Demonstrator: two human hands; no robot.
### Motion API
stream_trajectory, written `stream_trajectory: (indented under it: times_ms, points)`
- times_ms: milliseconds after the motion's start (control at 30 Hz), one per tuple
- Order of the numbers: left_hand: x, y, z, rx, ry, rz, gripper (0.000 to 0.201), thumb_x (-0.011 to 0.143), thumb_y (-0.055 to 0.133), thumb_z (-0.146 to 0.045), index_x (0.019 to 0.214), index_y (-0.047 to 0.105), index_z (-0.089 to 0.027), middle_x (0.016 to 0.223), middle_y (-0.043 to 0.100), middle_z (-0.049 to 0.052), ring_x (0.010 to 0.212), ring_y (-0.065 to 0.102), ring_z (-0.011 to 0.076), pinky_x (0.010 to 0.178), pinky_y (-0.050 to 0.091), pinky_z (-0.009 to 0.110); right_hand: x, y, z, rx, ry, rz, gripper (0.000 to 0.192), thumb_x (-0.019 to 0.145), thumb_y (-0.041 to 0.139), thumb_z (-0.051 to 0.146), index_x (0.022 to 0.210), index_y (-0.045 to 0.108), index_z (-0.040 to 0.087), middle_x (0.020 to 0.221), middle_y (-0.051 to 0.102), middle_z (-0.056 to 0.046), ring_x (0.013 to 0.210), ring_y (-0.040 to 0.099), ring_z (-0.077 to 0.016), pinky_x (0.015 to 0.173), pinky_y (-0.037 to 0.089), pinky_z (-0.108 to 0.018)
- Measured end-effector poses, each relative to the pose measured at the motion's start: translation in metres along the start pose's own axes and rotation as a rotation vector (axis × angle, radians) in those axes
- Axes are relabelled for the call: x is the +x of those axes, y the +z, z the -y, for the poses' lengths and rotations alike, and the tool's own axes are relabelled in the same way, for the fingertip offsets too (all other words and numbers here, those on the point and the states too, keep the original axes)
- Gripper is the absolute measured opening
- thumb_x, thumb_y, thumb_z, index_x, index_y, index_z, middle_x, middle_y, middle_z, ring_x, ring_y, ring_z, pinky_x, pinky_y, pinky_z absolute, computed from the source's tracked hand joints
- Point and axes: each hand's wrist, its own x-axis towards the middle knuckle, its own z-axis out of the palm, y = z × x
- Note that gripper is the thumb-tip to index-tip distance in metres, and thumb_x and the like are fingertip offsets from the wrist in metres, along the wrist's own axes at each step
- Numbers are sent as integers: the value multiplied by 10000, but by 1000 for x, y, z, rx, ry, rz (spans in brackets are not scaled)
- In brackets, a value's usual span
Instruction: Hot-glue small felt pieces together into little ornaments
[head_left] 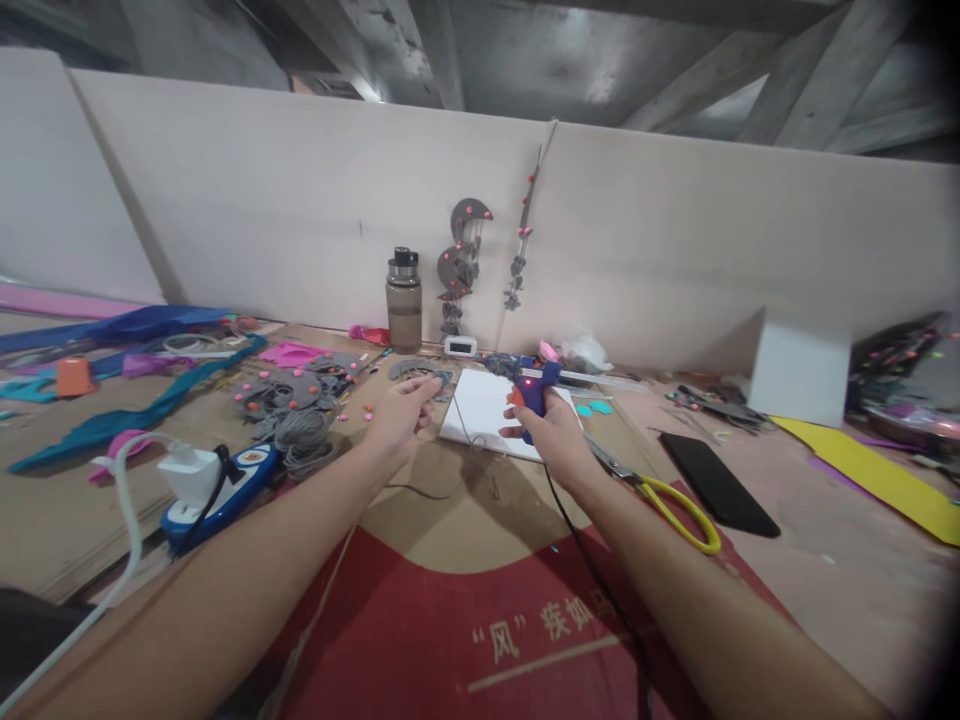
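Note:
In the head view my left hand is closed in a pinch, and a thin dark cord seems to trail down from its fingertips over a white sheet. A blue hot glue gun with an orange trigger and a small red light is gripped in my right hand. Its nozzle points left, above the sheet's far edge, and a clear glue stick juts out of its back. Beyond my left fingers lies a grey cut piece. Yellow-handled scissors rest beside my right forearm.
A water bottle and a small digital clock stand at the white partition, where grey decorations hang. A blue power strip, grey yarn and a black phone flank the red-and-tan cardboard.

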Motion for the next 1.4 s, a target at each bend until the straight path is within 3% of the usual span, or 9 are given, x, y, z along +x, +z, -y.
stream_trajectory:
  times_ms: [167, 400, 733, 1000, 1200, 1400]
  points:
    - [2, -2, 1, 25, 3, -4, 343, 524, 779, -300, 748, 600, -112, 650, 571, -16, 408, 330, -3, 371, 168, 154, -11, 6, 8, -128, -98, 118, 199, 759, 511, 258, 941, 512, 178, 928, 610, -35, 607, 567, -90, 557, 531, -253]
    - [2, -2, 1, 14, -7, 16, 336, 529, 777, -300, 731, 589, -109, 655, 575, -5, 421, 328, -1, 381, 173, 146, -14, 6, 8, -400, -162, 113, 183, 799, 509, 327, 880, 550, 168, 665, 587, 6, 571, 559, -115, 559, 446, -243]
    - [1, -1, 3, 20, 4, 52, 313, 539, 775, -288, 716, 587, -110, 628, 546, -18, 437, 341, 8, 380, 167, 152, -15, 6, 10, -436, -147, 136, 200, 807, 500, 341, 902, 543, 170, 669, 577, 6, 541, 536, -122, 524, 410, -250]
    - [0, 0, 0, 25, 13, 32, 306, 550, 759, -283, 733, 595, -100, 666, 561, -1, 446, 357, 9, 386, 189, 146, -13, 6, 4, -518, -221, 151, 204, 816, 479, 345, 892, 548, 169, 679, 591, -14, 578, 526, -140, 565, 398, -270]
    - [0, 1, 0, 49, 8, 43, 291, 557, 749, -272, 715, 580, -97, 663, 562, 3, 435, 340, 6, 387, 181, 149, -13, 6, 4, -457, -192, 108, 189, 799, 506, 364, 849, 526, 183, 683, 571, -2, 542, 517, -127, 534, 413, -270]
    - [0, 0, -1, 52, 24, 12, 318, 550, 754, -275, 760, 574, -119, 651, 551, -20, 440, 353, 11, 401, 206, 150, -3, 2, -1, -20, 6, 52, 224, 706, 566, 257, 896, 464, 198, 835, 628, -6, 468, 481, -73, 433, 440, -230]
